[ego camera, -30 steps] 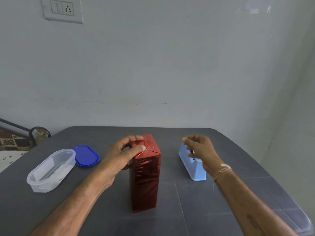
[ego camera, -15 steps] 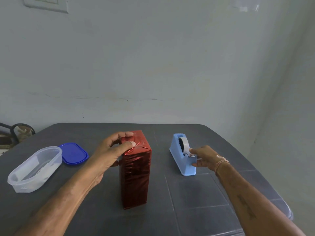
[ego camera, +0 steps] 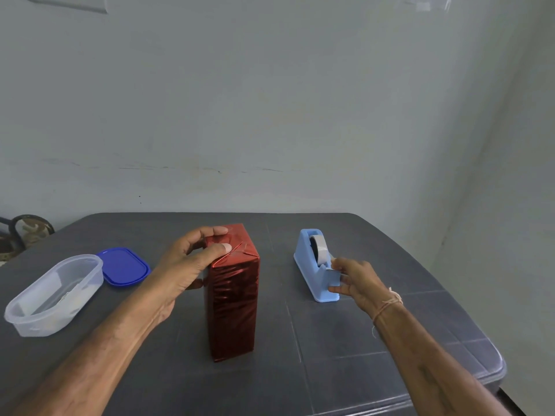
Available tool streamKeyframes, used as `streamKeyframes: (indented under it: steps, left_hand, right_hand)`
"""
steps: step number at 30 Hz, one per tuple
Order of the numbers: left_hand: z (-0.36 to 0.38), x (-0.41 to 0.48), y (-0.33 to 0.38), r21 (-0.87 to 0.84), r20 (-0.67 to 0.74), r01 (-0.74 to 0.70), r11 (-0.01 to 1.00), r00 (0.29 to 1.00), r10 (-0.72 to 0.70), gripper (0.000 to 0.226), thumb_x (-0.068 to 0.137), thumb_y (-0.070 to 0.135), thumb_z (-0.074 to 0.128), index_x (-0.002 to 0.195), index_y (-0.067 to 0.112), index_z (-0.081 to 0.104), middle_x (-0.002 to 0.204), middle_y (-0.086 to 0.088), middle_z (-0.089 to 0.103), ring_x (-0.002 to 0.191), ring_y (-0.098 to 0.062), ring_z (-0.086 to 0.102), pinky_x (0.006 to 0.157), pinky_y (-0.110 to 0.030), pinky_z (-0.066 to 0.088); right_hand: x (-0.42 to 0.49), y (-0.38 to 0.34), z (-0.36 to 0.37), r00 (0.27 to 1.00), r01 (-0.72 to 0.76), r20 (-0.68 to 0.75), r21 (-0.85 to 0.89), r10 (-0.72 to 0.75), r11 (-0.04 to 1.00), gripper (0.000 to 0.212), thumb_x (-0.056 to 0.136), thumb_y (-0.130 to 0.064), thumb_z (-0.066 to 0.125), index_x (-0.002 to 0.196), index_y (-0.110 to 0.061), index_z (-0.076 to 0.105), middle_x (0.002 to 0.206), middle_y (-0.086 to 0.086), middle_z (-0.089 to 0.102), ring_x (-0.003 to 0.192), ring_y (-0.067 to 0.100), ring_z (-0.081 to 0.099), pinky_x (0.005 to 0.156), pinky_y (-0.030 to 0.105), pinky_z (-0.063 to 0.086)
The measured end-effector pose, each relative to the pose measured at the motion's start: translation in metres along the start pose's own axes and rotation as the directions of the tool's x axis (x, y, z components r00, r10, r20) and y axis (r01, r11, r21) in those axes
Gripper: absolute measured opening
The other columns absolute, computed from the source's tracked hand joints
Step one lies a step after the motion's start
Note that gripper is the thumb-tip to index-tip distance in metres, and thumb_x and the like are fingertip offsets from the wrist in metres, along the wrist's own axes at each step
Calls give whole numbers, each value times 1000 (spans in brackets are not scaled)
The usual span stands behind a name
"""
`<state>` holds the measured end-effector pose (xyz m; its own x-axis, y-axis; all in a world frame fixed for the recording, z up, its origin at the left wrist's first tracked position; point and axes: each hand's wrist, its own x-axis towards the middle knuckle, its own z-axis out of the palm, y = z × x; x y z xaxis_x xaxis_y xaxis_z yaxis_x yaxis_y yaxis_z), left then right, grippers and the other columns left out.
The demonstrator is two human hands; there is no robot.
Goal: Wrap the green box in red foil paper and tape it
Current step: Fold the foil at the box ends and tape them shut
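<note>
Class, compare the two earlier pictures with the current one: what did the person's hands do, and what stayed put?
The right hand dropped from above the tape dispenser to its cutter end, where it now appears to pinch the tape end. The left hand still grips the folded top of the upright red-wrapped box. Dispenser, clear container and blue lid stayed put.

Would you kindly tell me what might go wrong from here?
The foil flaps atop the box may spring open if the left hand eases. The tall upright box could tip. The right hand, pinching tape at the dispenser, may drag it along when pulling.
</note>
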<state>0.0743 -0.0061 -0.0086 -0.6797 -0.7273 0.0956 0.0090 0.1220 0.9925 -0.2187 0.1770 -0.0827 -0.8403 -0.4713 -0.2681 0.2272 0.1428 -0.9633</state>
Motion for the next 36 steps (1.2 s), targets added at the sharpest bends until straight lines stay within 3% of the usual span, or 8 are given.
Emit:
streamKeyframes:
  steps: [6,12,17,21,26,28,31,36]
  left_hand:
    - [-1,0,-1,11,7,-3,1000,1000,3,23,87,34,76,109,42,73,118,12,67,105,-7,61,78,-34,54]
    - [-1,0,-1,17,-5,2,1000,1000,-2,25,87,33,76,110,41,73,116,12,68,108,-9,62,78,-36,54]
    - [0,-1,1,15,-7,-2,1000,1000,2,24,88,32,75,110,40,73,116,13,68,106,-6,61,75,-29,49]
    - [0,-2,2,20,1,-8,1000,1000,8,25,89,31,74,112,39,72,117,13,67,106,-5,60,68,-25,40]
    - [0,-2,0,11,-15,4,1000,1000,-4,24,88,32,75,110,40,73,114,14,69,105,-6,61,74,-32,51]
    - [0,-1,0,8,-15,4,1000,1000,-4,24,88,31,75,110,40,73,114,13,69,104,-6,61,72,-31,51]
    - [0,-1,1,16,-5,-12,1000,1000,12,24,89,31,75,112,39,73,116,11,68,104,-5,61,70,-26,45]
    - [1,-2,2,18,-5,8,1000,1000,-8,23,88,32,76,109,41,73,115,12,69,105,-7,62,76,-32,52]
  right_hand:
    - [-4,22,0,997,35,-72,84,-29,996,32,89,-12,74,111,10,64,127,20,60,111,35,66,83,45,63]
    - [-13,35,2,993,79,-101,183,-61,980,30,91,-18,76,103,6,62,117,17,62,115,36,65,68,28,63]
    - [-17,43,5,988,123,-123,280,-92,952,23,90,-17,77,83,2,66,97,10,63,110,32,65,72,32,64]
    - [-17,52,6,985,161,-115,291,-132,943,23,92,-16,75,89,7,68,98,12,65,107,29,66,76,34,64]
    - [-11,62,9,975,181,-168,233,-144,955,21,93,-14,74,86,5,72,90,13,69,91,25,68,85,40,61]
    - [-7,76,11,959,198,-224,102,-172,975,20,92,-11,73,73,-6,74,81,9,73,84,25,67,80,38,58]
    - [-4,91,11,945,193,-258,-57,-201,980,13,90,-16,74,79,-10,79,86,3,77,84,19,71,81,37,59]
    - [-9,84,11,939,136,-312,-43,-143,990,18,95,-25,71,82,-13,75,83,7,75,83,22,70,87,42,61]
